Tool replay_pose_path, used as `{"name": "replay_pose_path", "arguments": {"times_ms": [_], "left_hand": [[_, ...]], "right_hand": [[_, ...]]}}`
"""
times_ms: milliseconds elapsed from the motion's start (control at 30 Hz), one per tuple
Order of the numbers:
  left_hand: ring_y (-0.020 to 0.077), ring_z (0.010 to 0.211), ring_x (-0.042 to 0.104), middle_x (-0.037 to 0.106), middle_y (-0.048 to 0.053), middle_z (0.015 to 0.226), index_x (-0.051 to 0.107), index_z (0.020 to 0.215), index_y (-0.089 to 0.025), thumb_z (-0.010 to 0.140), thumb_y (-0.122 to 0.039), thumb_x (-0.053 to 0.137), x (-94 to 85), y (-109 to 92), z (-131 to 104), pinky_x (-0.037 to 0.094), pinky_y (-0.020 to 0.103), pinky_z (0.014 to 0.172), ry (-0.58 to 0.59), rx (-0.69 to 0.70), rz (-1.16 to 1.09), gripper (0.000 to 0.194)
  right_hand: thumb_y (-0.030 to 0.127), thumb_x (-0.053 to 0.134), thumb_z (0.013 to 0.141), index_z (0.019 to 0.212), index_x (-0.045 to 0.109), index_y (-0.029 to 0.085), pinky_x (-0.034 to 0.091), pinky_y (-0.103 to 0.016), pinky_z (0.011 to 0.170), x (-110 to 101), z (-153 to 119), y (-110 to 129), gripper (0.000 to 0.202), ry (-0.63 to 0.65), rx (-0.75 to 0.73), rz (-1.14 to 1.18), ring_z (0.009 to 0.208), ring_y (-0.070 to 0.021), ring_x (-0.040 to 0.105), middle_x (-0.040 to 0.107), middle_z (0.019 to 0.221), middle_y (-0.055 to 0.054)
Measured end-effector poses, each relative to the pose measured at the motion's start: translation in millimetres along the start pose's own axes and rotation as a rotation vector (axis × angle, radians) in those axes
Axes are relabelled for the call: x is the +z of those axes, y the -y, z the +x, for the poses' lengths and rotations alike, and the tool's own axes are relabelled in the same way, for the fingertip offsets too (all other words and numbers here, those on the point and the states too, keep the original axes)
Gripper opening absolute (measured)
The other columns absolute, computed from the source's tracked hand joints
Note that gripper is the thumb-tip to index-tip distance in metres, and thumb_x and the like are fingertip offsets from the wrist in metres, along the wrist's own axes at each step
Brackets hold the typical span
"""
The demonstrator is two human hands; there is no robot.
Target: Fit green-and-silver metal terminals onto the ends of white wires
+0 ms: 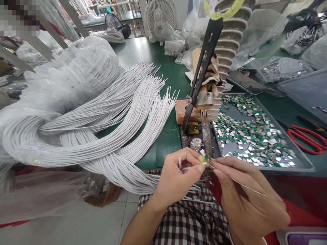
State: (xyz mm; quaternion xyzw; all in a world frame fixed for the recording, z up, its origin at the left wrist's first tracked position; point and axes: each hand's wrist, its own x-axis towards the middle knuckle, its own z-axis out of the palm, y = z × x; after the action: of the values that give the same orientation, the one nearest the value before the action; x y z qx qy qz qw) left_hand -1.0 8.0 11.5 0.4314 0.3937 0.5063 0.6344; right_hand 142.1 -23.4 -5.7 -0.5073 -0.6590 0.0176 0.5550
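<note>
My left hand (178, 173) pinches a white cable (187, 168), with its end at the tip of the soldering iron (206, 136). A small green circuit board (206, 158) sits at that tip, beside a yellow piece (202, 159) near my left fingertips. My right hand (245, 190) is closed on a thin solder wire (251, 188), whose end meets the same spot. The iron hangs tip down from a black metal stand (201, 68). Exactly how board and cable touch is too small to tell.
Bundles of white cables (127, 126) cover the left of the green table (167, 68). At the right are a tray (304, 163) of small boards and red-handled scissors (304, 136). A brick (181, 110), a ribbed hose (233, 30) and a fan (159, 18) stand beyond my hands.
</note>
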Motion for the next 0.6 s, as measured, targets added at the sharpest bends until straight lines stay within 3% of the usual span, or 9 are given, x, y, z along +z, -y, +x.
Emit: {"name": "replay_pose_path", "arguments": {"times_ms": [133,300,433,500,567,600], "left_hand": [[0.0121,0.068,0.056,0.064,0.002,0.077,0.062,0.061,-0.016,0.077,-0.011,0.069,-3.5,5,-1,0.043,0.022,0.06,0.011,-0.037,0.024,0.018],[0.0125,0.067,0.057,0.064,0.003,0.075,0.061,0.061,-0.016,0.076,-0.012,0.068,-1.0,7,-4,0.042,0.022,0.059,0.014,-0.029,0.126,0.017],[0.0143,0.065,0.058,0.066,0.004,0.071,0.06,0.06,-0.017,0.077,-0.012,0.068,3.7,22,-14,0.044,0.024,0.061,0.021,0.032,0.295,0.02],[0.0161,0.064,0.06,0.068,0.006,0.069,0.059,0.059,-0.017,0.081,-0.024,0.072,2.1,37,-17,0.044,0.025,0.06,0.04,0.072,0.338,0.026],[0.0196,0.069,0.064,0.074,0.01,0.073,0.065,0.062,-0.017,0.087,-0.049,0.07,-3.3,53,-16,0.049,0.029,0.067,0.091,0.126,0.373,0.041],[0.0203,0.068,0.065,0.075,0.012,0.073,0.068,0.063,-0.017,0.09,-0.064,0.061,-7.2,60,-13,0.051,0.031,0.069,0.117,0.148,0.378,0.054]], "right_hand": [[0.006,0.071,0.086,0.103,0.075,0.027,0.062,-0.034,0.077,-2,-8,-3,0.027,0.024,0.074,0.101,0.086,-0.018,0.075,0.078,0.093,0.0],[0.013,0.056,0.097,0.111,0.074,0.025,0.063,-0.023,0.073,-4,-10,-6,0.026,0.063,0.252,0.071,0.072,-0.012,0.074,0.078,0.082,0.001],[0.027,0.063,0.093,0.095,0.078,0.023,0.063,-0.019,0.069,-6,-1,-10,0.015,0.133,0.264,0.12,0.069,-0.0146,0.077,0.081,0.084,-0.001],[0.03,0.07,0.088,0.089,0.079,0.024,0.062,-0.016,0.063,-8,-1,-15,0.011,0.161,0.282,0.185,0.062,-0.0152,0.077,0.081,0.08,0.001],[0.03,0.073,0.085,0.086,0.08,0.024,0.061,-0.014,0.06,-10,-5,-25,0.009,0.21,0.31,0.249,0.062,-0.0165,0.078,0.081,0.079,0.001],[0.03,0.073,0.085,0.087,0.08,0.024,0.061,-0.014,0.06,-11,-8,-31,0.009,0.235,0.314,0.275,0.064,-0.0173,0.078,0.081,0.08,0.001]]}}
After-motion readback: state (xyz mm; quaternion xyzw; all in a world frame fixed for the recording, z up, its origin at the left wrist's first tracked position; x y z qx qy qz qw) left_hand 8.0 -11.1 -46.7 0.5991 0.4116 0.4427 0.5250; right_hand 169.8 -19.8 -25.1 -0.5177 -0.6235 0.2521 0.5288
